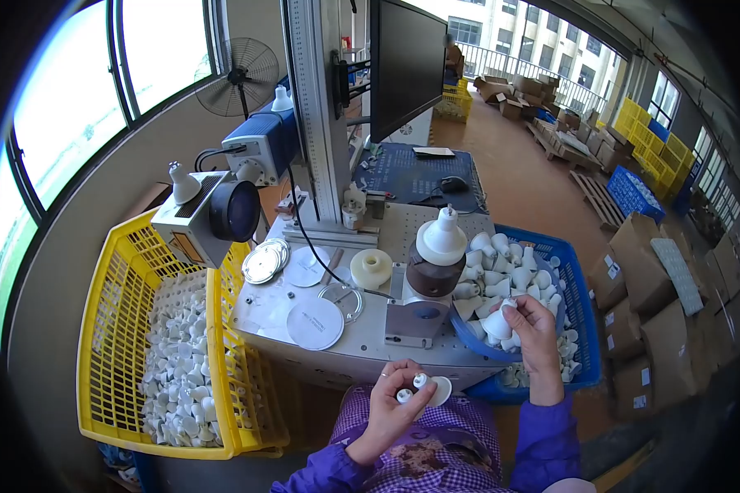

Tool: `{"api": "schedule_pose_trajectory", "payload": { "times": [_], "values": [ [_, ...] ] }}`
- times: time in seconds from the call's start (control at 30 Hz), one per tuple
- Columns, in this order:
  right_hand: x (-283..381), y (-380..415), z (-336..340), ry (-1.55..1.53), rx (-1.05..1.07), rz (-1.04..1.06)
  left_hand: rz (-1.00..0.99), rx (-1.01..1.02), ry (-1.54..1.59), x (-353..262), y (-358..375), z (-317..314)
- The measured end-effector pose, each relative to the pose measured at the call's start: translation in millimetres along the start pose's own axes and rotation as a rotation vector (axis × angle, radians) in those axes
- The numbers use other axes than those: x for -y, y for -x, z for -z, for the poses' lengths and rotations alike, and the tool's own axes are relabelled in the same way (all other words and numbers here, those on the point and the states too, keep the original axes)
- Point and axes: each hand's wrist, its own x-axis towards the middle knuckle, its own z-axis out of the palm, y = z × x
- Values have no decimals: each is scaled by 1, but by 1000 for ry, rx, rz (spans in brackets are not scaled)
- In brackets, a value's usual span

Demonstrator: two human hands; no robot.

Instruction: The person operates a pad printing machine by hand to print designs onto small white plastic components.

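My left hand [393,404] is closed around white lamp housings [441,392], held low above my lap; two narrow necks show between its fingers. With thumb and fingers, my right hand [538,335] grips a single white lamp housing [497,325] by its neck, the wide end tilted down to the left. That hand is over the front of a blue bowl [474,343] heaped with similar housings [501,271]. Beside the bowl, another white lamp housing [442,240] sits neck-up on a dark round holder [432,279], apart from both hands.
A yellow basket [215,353] of housings stands left; a blue crate [585,329] surrounds the bowl. White and metal discs [315,324] lie on the metal worktable [362,337]. A lens unit [234,211] juts out from a vertical column [319,123], near a monitor [407,70]. Cardboard boxes [658,329] stand right.
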Motion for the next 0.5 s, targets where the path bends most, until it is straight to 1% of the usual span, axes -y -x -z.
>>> {"api": "schedule_pose_trajectory", "payload": {
  "times": [0.07, 0.1, 0.13, 0.2, 0.27, 0.3, 0.37, 0.4, 0.47, 0.5],
  "values": [
    [2, -1, 0, -42, -1, 2, -77, 13, -75, -37, -23, 1],
    [3, -1, -1, -44, -10, 7, -197, 44, -104, -52, -39, 1],
    [5, -2, -1, -26, -19, 9, -181, 46, -78, -73, -50, -2],
    [11, -4, -3, -7, -31, 18, -271, 70, -164, -100, -81, -7],
    [20, -6, -8, -8, -26, 39, -466, 19, -374, -111, -116, -14],
    [23, -8, -10, -8, -30, 44, -470, 22, -373, -112, -131, -18],
    [31, -14, -14, -25, -30, 114, -393, 62, -449, -116, -155, -26],
    [37, -17, -16, -24, -34, 118, -397, 65, -446, -121, -162, -28],
    [50, -27, -21, 43, 0, 216, -115, 198, -409, -131, -171, -26],
    [55, -33, -26, 43, -3, 220, -119, 202, -410, -135, -170, -23]
  ]
}}
